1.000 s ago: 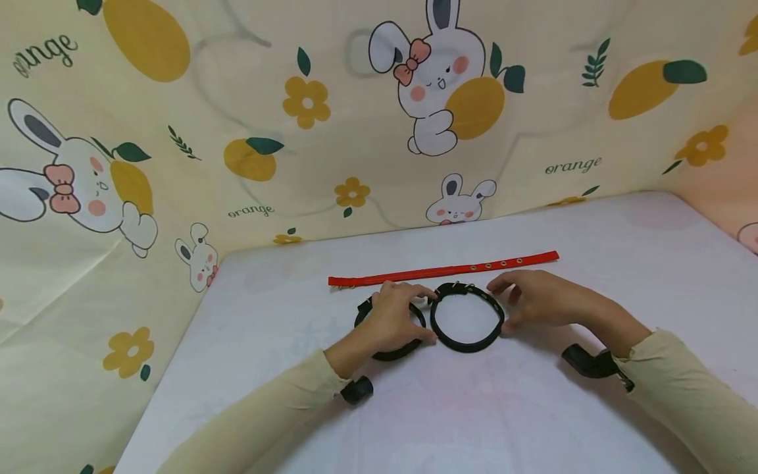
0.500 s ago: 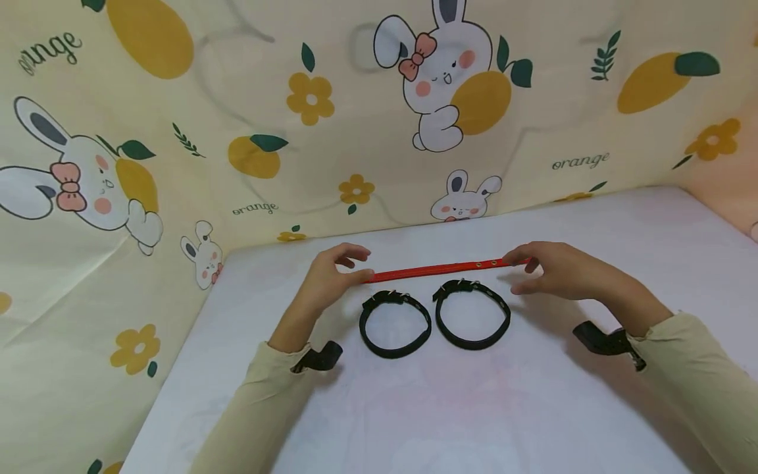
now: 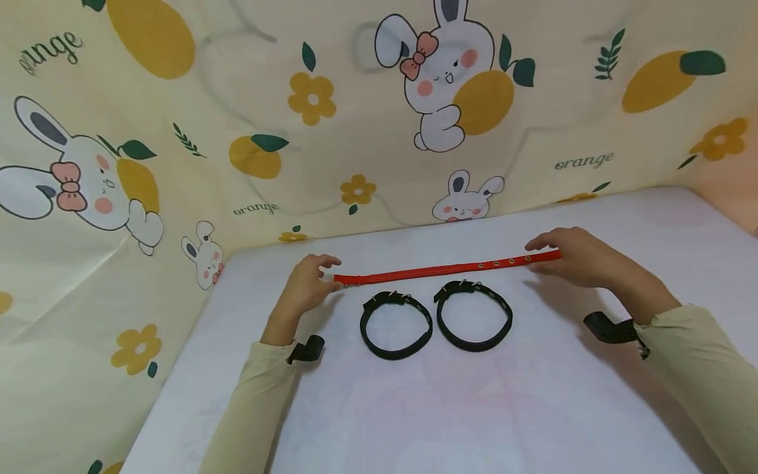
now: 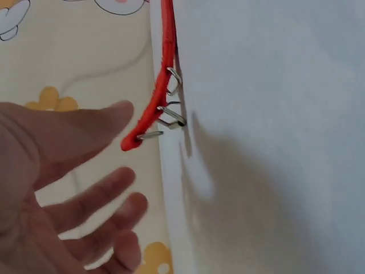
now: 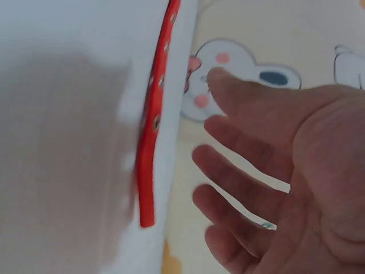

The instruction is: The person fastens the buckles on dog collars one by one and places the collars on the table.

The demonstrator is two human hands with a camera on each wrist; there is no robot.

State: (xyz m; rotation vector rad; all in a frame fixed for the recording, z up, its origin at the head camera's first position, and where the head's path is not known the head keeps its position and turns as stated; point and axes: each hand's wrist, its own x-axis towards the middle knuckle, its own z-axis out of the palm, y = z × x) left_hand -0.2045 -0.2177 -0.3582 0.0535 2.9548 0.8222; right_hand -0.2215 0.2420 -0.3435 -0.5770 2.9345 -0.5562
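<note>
A red collar lies stretched out flat across the white table, its metal rings and buckle at the left end and its eyelet holes at the right. My left hand is at the buckle end; in the left wrist view the thumb is close beside it, fingers loosely spread. At the holed end my right hand has its fingers apart, and in the right wrist view a gap separates them from the strap. Two black collars, a left one and a right one, lie buckled into rings nearer me.
A cream cloth printed with rabbits and oranges hangs along the back and left of the white table. Small black devices sit at my left cuff and right cuff.
My left hand has left the left black collar and moved up and left to the red collar's buckle end. My right hand has moved from the right black collar to the red collar's other end.
</note>
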